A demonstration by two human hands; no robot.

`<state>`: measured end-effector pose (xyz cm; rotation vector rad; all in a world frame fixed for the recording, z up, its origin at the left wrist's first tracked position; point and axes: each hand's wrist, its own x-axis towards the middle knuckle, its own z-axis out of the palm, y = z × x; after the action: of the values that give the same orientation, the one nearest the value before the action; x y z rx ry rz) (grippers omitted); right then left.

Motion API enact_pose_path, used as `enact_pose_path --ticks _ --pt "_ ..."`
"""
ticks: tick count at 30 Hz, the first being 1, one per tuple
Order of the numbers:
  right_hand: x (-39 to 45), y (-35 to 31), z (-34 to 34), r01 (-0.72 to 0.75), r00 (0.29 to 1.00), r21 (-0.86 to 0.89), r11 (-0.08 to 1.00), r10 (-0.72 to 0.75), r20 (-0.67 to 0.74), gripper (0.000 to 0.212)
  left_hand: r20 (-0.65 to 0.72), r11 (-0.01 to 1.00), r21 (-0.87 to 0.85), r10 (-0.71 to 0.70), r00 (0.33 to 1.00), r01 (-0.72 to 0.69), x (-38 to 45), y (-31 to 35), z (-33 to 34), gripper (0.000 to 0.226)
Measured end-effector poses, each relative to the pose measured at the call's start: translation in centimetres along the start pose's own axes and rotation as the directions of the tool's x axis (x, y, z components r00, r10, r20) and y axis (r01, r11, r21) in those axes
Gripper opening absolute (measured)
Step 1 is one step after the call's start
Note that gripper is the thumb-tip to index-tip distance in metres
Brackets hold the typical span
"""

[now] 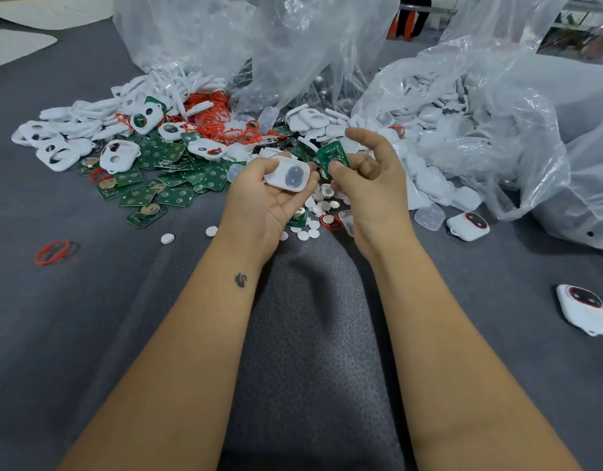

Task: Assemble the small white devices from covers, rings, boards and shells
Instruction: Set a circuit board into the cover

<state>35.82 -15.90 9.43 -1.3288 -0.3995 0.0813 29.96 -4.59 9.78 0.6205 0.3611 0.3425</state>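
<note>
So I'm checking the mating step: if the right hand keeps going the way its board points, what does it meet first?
Probably the white cover in the left hand; the right hand aims its green board leftward at it, though depth is unclear.

Finished device (pixel 582 312) cut off at right edge; bag (pixel 191 32) contents blurred, perhaps shells.

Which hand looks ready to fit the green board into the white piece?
Probably the right hand: it pinches the green circuit board right beside the white plastic cover, which the left hand cradles open side up.
</note>
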Motion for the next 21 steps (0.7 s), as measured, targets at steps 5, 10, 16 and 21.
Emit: enact_pose_path --ticks 5,10,16,21 --pt "0.0 -0.7 0.2 -0.057 0.996 0.020 0.998 0.058 -0.072 0.020 0.015 1.000 0.005 -0.003 1.000 0.003 -0.1 0.1 0.0 0.031" --pt "0.0 -1.0 -0.2 -0.032 0.990 -0.050 0.998 0.025 -0.140 0.014 0.020 0.997 0.074 -0.016 1.000 0.014 -0.2 -0.1 0.0 0.030" --pt "0.0 -1.3 -0.3 -0.061 0.989 -0.017 0.998 0.058 -0.137 0.017 0.012 0.993 0.112 -0.032 0.999 0.031 0.0 -0.1 -0.1 0.032" --pt "-0.2 -1.6 -0.2 -0.125 0.981 -0.051 0.991 0.116 -0.155 0.014 0.025 0.997 0.049 -0.056 0.998 0.055 0.1 0.0 -0.2 0.027"
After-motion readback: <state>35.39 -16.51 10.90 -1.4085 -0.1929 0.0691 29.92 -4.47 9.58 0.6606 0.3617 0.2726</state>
